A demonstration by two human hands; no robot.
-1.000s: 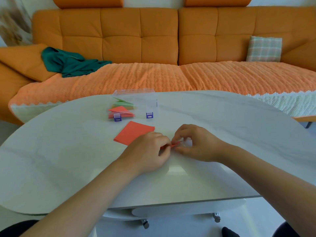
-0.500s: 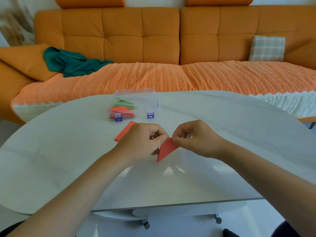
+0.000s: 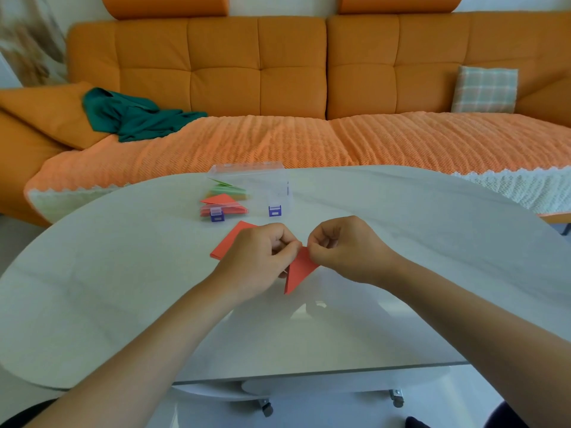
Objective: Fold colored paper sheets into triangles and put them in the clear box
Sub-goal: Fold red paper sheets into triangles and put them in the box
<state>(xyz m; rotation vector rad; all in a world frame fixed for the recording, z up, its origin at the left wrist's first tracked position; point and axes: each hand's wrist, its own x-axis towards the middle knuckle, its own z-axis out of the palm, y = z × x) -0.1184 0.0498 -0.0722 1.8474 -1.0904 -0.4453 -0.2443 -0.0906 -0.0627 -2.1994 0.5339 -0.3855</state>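
A folded red paper triangle (image 3: 298, 270) hangs point-down just above the white table (image 3: 401, 242). My left hand (image 3: 256, 261) pinches its upper left corner, and my right hand (image 3: 346, 247) pinches its top corner. Behind my left hand lies a flat red paper sheet (image 3: 227, 244), partly hidden by the hand. Farther back stands the clear box (image 3: 250, 193) with purple latches, its lid up. Inside it lie several folded triangles, red and green.
An orange sofa (image 3: 278, 72) runs behind the table, with a green cloth (image 3: 133, 118) at its left and a checked cushion (image 3: 485, 89) at its right. The table's near edge (image 3: 309, 372) curves across the lower view.
One second ago both hands pressed the red paper flat on the table. They have since lifted it, and the triangle now hangs between my fingertips above the table.
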